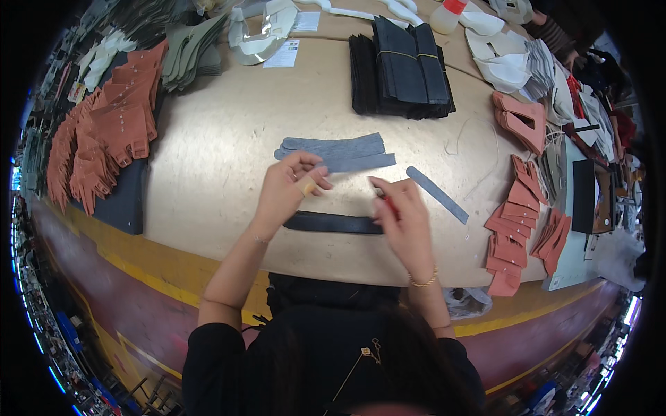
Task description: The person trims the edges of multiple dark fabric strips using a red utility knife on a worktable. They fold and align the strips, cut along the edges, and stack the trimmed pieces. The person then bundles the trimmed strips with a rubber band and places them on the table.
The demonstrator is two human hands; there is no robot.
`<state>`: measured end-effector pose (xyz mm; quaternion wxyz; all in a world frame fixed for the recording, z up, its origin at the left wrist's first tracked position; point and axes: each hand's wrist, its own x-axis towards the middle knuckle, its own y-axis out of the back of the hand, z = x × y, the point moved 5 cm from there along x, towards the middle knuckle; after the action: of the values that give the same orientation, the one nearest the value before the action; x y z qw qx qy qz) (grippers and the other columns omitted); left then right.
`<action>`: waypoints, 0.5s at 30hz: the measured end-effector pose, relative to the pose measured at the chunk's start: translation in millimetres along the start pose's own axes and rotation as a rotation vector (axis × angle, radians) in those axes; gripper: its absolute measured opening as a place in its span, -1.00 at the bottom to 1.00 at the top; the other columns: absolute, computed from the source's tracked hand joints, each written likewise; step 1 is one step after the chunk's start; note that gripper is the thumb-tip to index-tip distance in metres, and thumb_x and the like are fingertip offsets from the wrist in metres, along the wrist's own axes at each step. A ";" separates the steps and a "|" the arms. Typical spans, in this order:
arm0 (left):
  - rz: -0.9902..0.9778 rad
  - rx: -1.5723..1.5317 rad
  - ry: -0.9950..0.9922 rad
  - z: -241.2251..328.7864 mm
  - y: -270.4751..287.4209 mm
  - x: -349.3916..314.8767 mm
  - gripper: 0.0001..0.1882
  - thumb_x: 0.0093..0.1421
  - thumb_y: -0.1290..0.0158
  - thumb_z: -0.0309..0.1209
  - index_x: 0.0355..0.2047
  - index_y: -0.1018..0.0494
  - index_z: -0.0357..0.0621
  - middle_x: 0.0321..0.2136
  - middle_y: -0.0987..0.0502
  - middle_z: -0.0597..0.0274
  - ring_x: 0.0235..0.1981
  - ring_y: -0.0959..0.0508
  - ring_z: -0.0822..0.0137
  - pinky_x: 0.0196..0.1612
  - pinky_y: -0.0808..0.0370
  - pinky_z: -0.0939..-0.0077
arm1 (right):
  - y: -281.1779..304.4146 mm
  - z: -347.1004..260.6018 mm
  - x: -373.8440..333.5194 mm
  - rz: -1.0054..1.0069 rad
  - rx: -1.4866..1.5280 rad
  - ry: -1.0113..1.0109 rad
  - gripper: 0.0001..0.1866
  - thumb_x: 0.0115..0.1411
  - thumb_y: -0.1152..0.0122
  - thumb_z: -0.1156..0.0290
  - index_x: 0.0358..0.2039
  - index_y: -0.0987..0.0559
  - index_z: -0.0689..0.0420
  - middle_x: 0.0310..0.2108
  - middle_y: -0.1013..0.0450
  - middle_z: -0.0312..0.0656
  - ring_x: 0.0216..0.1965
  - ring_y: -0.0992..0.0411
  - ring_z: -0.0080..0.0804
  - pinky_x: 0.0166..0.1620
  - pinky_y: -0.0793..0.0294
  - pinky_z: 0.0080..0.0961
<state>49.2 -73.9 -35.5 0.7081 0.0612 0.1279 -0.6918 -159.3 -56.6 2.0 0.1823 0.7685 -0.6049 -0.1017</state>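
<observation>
My left hand (295, 187) is over the near edge of a fanned stack of grey-blue strips (354, 147), its fingers loosely bent and apart. Nothing shows between them, and a yellowish wrap sits on one finger. My right hand (408, 222) is closed around a small red-handled tool (390, 202); its working end is blurred, so the kind is unclear. Below both hands a black strip with a rounded left end (326, 222) lies flat on the table, its right end beside my right hand. One single grey-blue strip (438, 195) lies slantwise to the right.
Banded black pieces (409, 69) are stacked at the back. Rust-coloured cut pieces (104, 132) pile up at the left, and more rust pieces (513, 229) lie at the right. A loose thread (496, 149) curls on the table (215, 139). A person's hand (572, 59) shows at the far right.
</observation>
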 end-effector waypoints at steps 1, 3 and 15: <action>-0.018 -0.053 -0.012 2.5 -7.4 -4.2 -0.81 0.21 -0.10 -0.47 -0.25 -0.47 -0.37 -0.39 -0.58 0.13 -0.37 -0.60 0.39 -0.32 -0.53 0.61 | -11.8 -5.0 1.5 -0.004 0.027 0.023 -0.66 0.17 -0.13 0.56 -0.02 -0.53 0.12 -0.41 -0.32 -0.13 -0.46 -0.38 -0.32 -0.38 -0.41 -0.49; -0.057 -0.160 -0.033 5.0 -21.4 -13.8 -0.79 0.23 -0.08 -0.47 -0.20 -0.48 -0.42 -0.35 -0.59 0.10 -0.32 -0.61 0.38 -0.26 -0.56 0.61 | -29.0 -15.0 6.7 0.009 0.019 0.147 -0.58 0.15 -0.15 0.66 0.04 -0.52 0.10 -0.41 -0.28 -0.24 -0.52 -0.36 -0.58 -0.44 -0.43 -0.68; 0.017 -0.097 -0.093 2.3 -37.9 -29.8 -0.76 0.26 -0.03 -0.51 -0.11 -0.47 -0.42 -0.27 -0.59 0.07 -0.25 -0.61 0.34 -0.10 -0.57 0.53 | -23.0 -15.6 2.7 0.172 -0.030 0.165 -0.58 0.09 -0.21 0.66 -0.02 -0.59 0.05 -0.55 -0.22 -0.29 -0.58 -0.19 -0.55 -0.50 -0.25 -0.61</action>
<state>11.4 -47.2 -22.0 0.7211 -0.0041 0.1278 -0.6810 -132.2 -52.2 7.2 0.2508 0.7169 -0.6498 -0.0313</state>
